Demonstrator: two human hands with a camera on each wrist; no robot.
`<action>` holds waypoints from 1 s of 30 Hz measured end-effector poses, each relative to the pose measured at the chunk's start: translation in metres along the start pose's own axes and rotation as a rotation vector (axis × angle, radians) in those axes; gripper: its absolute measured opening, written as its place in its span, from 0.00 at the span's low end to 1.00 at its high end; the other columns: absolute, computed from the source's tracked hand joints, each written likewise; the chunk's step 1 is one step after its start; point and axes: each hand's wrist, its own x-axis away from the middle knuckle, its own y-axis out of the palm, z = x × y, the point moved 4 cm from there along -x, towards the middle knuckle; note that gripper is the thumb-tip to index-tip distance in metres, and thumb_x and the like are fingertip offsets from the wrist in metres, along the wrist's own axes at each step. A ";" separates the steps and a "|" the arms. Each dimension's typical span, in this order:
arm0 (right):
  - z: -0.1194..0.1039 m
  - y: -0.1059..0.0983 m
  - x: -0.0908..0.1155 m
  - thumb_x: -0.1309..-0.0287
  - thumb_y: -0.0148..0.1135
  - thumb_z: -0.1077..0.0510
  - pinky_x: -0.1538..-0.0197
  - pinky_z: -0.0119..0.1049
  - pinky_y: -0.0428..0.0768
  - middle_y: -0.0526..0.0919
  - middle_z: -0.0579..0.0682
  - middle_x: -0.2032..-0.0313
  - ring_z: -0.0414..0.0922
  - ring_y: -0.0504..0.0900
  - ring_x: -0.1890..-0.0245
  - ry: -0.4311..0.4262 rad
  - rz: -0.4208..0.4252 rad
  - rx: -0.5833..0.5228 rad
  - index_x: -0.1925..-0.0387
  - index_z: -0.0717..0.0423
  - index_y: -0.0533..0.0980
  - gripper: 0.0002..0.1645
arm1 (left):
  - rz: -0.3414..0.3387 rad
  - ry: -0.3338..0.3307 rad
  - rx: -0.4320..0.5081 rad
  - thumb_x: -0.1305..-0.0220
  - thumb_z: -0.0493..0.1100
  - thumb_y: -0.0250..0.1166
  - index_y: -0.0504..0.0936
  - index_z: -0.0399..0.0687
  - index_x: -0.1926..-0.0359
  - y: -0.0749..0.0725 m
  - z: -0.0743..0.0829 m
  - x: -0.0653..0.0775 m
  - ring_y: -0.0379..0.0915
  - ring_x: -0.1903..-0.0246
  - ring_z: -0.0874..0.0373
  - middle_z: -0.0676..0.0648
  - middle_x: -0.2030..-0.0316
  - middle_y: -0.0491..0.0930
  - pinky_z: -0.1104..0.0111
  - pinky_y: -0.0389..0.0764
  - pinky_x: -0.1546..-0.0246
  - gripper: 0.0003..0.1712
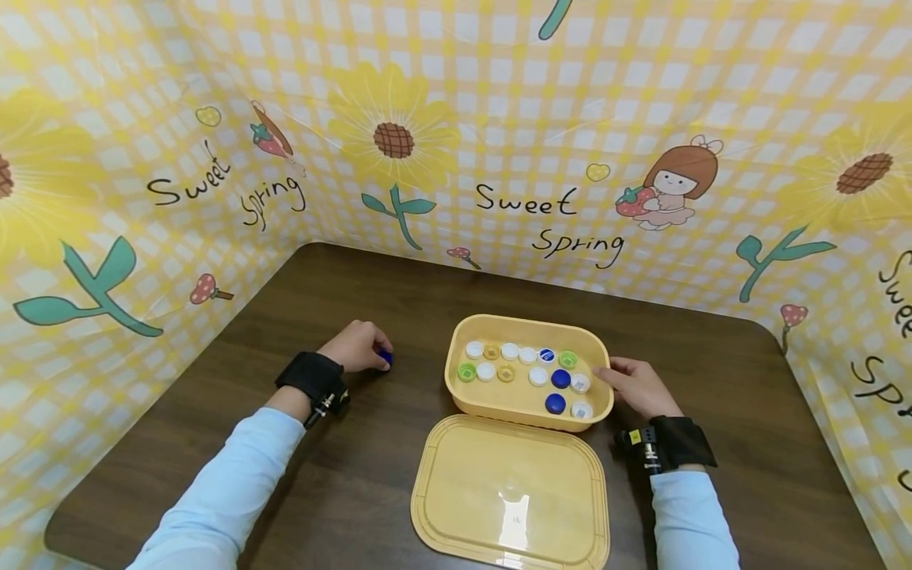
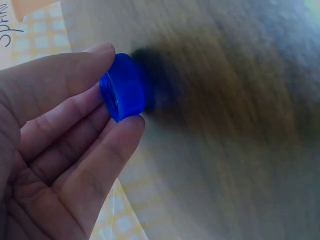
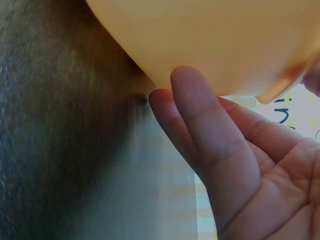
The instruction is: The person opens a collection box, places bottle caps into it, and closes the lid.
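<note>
My left hand pinches a blue bottle cap between thumb and fingertip, low over the table to the left of a yellow plastic box. In the left wrist view the cap stands on edge between the fingers. The box holds several bottle caps in rough rows: white, green, yellowish and blue, among them a blue cap near the front. At the box's right end, my right hand grips the wall. Its fingers lie against the outside, and the thumb is at the rim.
A flat yellow lid lies on the dark wooden table just in front of the box. Yellow checked cloth with printed flowers rises behind the table and along both sides.
</note>
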 end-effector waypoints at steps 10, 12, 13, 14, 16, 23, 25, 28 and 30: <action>0.000 -0.002 -0.001 0.31 0.56 0.50 0.56 0.38 0.83 0.76 0.68 0.46 0.51 0.81 0.54 -0.002 0.008 0.012 0.37 0.73 0.65 0.34 | 0.055 0.063 0.034 0.48 0.38 0.76 0.87 0.39 0.60 -0.025 0.042 -0.013 0.79 0.66 0.57 0.49 0.65 0.84 0.64 0.81 0.62 0.14; 0.000 -0.001 -0.001 0.31 0.56 0.50 0.56 0.39 0.83 0.75 0.69 0.46 0.51 0.81 0.54 0.000 0.006 0.012 0.37 0.73 0.65 0.34 | 0.054 0.100 0.048 0.48 0.37 0.75 0.87 0.38 0.59 -0.027 0.054 -0.018 0.80 0.66 0.57 0.48 0.64 0.85 0.65 0.82 0.62 0.14; 0.000 -0.001 -0.001 0.31 0.56 0.50 0.56 0.39 0.83 0.75 0.69 0.46 0.51 0.81 0.54 0.001 0.005 0.010 0.37 0.73 0.65 0.34 | 0.051 0.120 0.058 0.48 0.37 0.75 0.87 0.38 0.59 -0.028 0.061 -0.020 0.80 0.65 0.57 0.48 0.64 0.85 0.66 0.82 0.62 0.14; 0.000 -0.001 -0.001 0.31 0.56 0.50 0.56 0.39 0.83 0.75 0.69 0.46 0.52 0.81 0.54 0.002 0.004 0.009 0.37 0.73 0.65 0.34 | 0.046 0.138 0.066 0.48 0.37 0.75 0.87 0.38 0.59 -0.029 0.067 -0.022 0.81 0.65 0.57 0.48 0.63 0.85 0.67 0.82 0.62 0.14; 0.000 -0.001 -0.001 0.31 0.56 0.50 0.56 0.39 0.83 0.75 0.69 0.45 0.52 0.80 0.53 -0.001 0.002 0.008 0.36 0.74 0.65 0.34 | 0.034 0.175 0.079 0.47 0.37 0.75 0.87 0.39 0.59 -0.029 0.080 -0.027 0.81 0.64 0.58 0.48 0.63 0.85 0.68 0.82 0.62 0.14; 0.000 -0.002 -0.001 0.31 0.56 0.50 0.56 0.38 0.83 0.75 0.69 0.45 0.52 0.81 0.54 -0.020 0.002 0.012 0.37 0.74 0.65 0.34 | -0.033 0.297 0.078 0.45 0.37 0.74 0.86 0.36 0.57 -0.022 0.123 -0.044 0.80 0.64 0.60 0.48 0.63 0.84 0.72 0.81 0.63 0.14; 0.001 -0.002 -0.002 0.31 0.56 0.50 0.56 0.39 0.83 0.75 0.69 0.46 0.52 0.81 0.54 -0.020 0.004 0.007 0.37 0.74 0.65 0.34 | -0.048 0.327 0.052 0.45 0.38 0.73 0.87 0.37 0.57 -0.020 0.134 -0.049 0.80 0.64 0.61 0.49 0.63 0.84 0.72 0.81 0.62 0.14; 0.002 -0.002 -0.003 0.31 0.56 0.51 0.56 0.39 0.83 0.75 0.69 0.46 0.51 0.81 0.54 -0.016 0.005 -0.003 0.37 0.74 0.66 0.33 | -0.072 0.366 0.019 0.44 0.38 0.74 0.87 0.39 0.57 -0.018 0.150 -0.056 0.79 0.63 0.61 0.50 0.63 0.84 0.72 0.80 0.61 0.14; 0.002 -0.002 -0.003 0.32 0.57 0.51 0.57 0.38 0.83 0.76 0.69 0.46 0.50 0.81 0.54 -0.016 0.009 -0.002 0.37 0.74 0.66 0.33 | -0.083 0.386 0.003 0.44 0.39 0.73 0.87 0.40 0.57 -0.016 0.158 -0.061 0.79 0.62 0.61 0.49 0.63 0.84 0.73 0.80 0.61 0.13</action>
